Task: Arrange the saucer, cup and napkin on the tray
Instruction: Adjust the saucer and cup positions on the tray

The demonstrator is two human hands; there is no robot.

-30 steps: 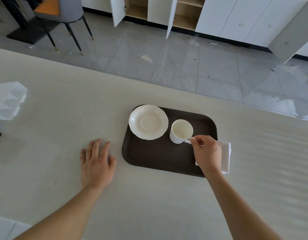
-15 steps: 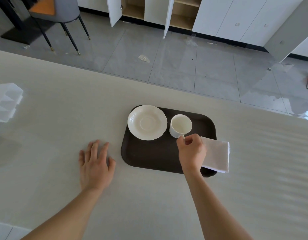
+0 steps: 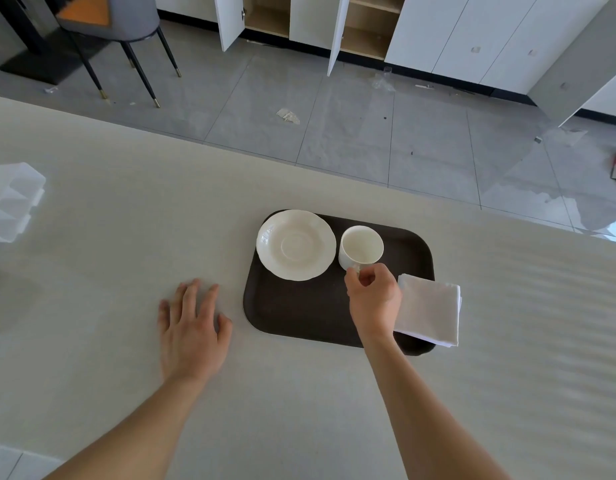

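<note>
We are pinching the handle of the small white ceramic cup (image 3: 361,248) with our right hand (image 3: 374,299), its fingers (image 3: 352,273) clamped there, likely to seat it on the scalloped white saucer (image 3: 296,244) beside it on the dark brown tray (image 3: 299,313). The folded white napkin (image 3: 429,308) is overhanging the tray's right edge, while our left hand (image 3: 192,329) is lying flat, fingers apart, steadying us on the pale surface (image 3: 126,237).

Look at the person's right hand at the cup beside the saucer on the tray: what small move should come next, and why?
Probably lift the cup by its handle and set it on the saucer. The right hand pinches the handle, the cup stands on the tray right of the empty saucer, and the left hand lies flat on the table. The napkin overhangs the tray's right edge.
</note>
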